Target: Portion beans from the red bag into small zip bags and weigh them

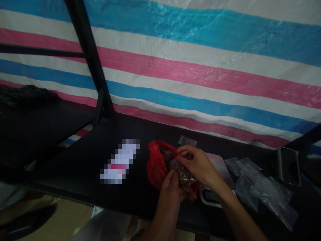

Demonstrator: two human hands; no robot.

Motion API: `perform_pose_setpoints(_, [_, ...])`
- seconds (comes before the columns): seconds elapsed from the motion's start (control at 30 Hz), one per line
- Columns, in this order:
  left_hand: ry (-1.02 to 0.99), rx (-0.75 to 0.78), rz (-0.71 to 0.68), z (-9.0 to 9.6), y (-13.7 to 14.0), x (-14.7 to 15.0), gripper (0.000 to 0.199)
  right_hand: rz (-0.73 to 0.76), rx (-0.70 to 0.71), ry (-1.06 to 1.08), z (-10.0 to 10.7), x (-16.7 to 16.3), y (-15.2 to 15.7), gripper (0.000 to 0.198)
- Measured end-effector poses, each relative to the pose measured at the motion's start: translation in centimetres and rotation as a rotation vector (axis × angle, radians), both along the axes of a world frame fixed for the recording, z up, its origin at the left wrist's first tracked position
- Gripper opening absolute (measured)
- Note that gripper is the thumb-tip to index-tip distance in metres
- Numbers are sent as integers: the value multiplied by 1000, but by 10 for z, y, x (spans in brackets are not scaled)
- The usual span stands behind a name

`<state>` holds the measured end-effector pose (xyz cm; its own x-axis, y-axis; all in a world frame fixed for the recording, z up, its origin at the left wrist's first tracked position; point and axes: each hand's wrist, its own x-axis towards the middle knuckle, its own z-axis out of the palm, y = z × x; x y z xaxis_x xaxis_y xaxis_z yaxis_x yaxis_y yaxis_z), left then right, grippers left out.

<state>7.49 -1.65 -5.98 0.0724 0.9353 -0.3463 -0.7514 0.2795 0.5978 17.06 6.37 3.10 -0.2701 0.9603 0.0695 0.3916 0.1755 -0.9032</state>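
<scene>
A red plastic bag [155, 167] stands with its mouth gaping on the black table, and dark brown small pieces show inside it. Over its right side lies a small clear plastic bag [184, 175] with brownish contents. My left hand [173, 187] grips the clear bag from below, thumb on top. From the right, my right hand [198, 164] reaches across, thumb and fingertips closed at the clear bag's upper edge. Under my right wrist is a white kitchen scale [219, 167], partly covered. What exactly the brown pieces are is too dim to tell.
Several flat clear plastic bags [260, 187] lie right of the scale, near a phone [289, 166]. A small filled clear bag [187, 141] lies behind the red bag. A blurred-out white item [120, 162] lies left. Striped sheeting [200, 67] and a black post [87, 53] stand behind.
</scene>
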Motion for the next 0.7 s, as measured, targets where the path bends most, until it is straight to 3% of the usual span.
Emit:
perform_pose_setpoints(0.23, [-46, 8, -10, -4, 0, 3, 61, 2, 7, 2, -3, 5, -4, 15])
perform_pose_setpoints(0.47, [-28, -76, 48, -7, -2, 6, 78, 1, 14, 37, -5, 5, -9, 16])
perform_pose_setpoints(0.6, [16, -27, 43, 5, -4, 8, 83, -30, 44, 95, -4, 9, -12, 17])
perform_pose_setpoints(0.7, [196, 32, 68, 21, -9, 6, 78, -65, 40, 177, -2, 17, -16, 25])
